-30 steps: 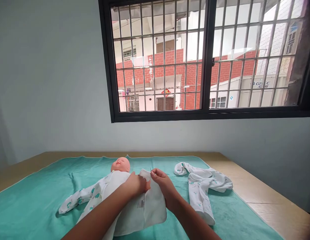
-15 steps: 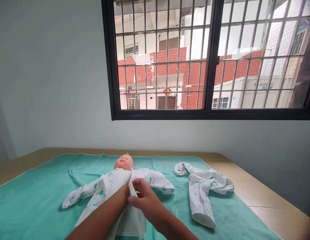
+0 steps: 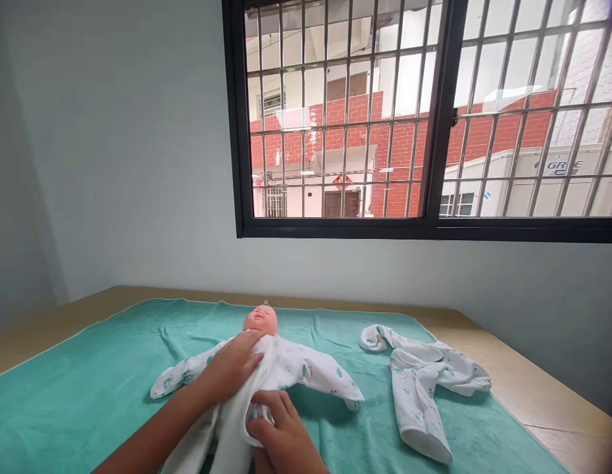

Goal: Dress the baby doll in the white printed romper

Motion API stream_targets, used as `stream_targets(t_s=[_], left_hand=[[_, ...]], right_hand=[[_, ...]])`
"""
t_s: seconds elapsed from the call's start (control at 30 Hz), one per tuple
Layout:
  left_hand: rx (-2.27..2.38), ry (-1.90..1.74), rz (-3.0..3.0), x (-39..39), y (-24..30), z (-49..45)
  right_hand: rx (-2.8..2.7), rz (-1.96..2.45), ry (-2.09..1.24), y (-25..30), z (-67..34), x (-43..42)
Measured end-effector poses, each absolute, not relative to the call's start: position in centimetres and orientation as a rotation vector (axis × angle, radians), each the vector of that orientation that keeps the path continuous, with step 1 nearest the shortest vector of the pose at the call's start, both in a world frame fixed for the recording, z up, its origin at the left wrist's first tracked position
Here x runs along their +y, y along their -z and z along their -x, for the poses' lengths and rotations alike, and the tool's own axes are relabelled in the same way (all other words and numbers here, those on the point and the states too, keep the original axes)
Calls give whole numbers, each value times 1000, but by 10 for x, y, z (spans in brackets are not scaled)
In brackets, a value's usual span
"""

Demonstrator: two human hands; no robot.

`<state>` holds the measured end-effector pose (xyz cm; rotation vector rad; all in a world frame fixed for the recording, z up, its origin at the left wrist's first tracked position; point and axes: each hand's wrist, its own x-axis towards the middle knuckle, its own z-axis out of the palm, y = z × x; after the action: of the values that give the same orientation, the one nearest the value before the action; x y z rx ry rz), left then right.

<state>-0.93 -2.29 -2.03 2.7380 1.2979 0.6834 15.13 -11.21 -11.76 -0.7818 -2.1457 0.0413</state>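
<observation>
A baby doll lies on its back on a teal towel, dressed in a white printed top with both sleeves spread out. My left hand lies flat on the doll's chest, fingers stretched toward its neck. Lower down, my right hand is curled round a fold of the white garment near the doll's belly. The doll's lower body is hidden under cloth and my arms.
White printed baby trousers lie crumpled on the towel to the right. The towel covers a wooden table set against a grey wall. A barred window is above.
The right flap of the top has been drawn across the doll's chest. My left hand moved up onto the chest; my right hand dropped lower, gripping the cloth. The view shifted left.
</observation>
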Motion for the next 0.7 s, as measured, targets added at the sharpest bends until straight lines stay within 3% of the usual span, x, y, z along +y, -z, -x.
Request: stream_targets(t_s=[0.2, 0.47, 0.7], left_hand=[[1478, -1160, -2364, -50, 75, 58], [1213, -1180, -2126, -79, 120, 84], [1165, -1194, -2002, -77, 122, 99]], right_hand=[[-2108, 868, -253, 117, -157, -112], [-1856, 1053, -579, 100, -139, -111], [-2166, 948, -52, 113, -110, -112]])
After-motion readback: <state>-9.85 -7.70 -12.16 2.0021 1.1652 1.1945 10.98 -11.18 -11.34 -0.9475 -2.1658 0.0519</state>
